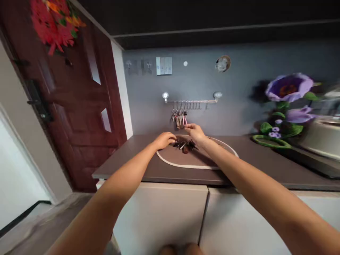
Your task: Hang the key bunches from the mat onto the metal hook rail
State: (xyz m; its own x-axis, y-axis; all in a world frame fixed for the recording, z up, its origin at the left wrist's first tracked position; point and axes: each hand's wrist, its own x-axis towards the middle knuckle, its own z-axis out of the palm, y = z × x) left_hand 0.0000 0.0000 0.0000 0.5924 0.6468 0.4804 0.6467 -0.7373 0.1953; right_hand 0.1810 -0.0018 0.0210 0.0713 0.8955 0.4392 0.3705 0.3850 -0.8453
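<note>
Several bunches of keys (178,120) hang from the left hooks of a metal rail (191,101) on the grey wall. My right hand (195,132) is raised just below them, its fingers pinched at the lower end of a pink key strap (185,120). On a brown oval mat (180,160) with a white rim lies a pile of dark keys (186,145). My left hand (165,139) rests at the left end of this pile, fingers curled; what lies under its fingertips is too small to make out.
A dark red door (87,141) stands at the left. Purple flowers (289,88) and a pale rounded object (322,136) are on the counter (180,177) at the right. White cabinet doors (162,212) are below, and a dark shelf hangs overhead.
</note>
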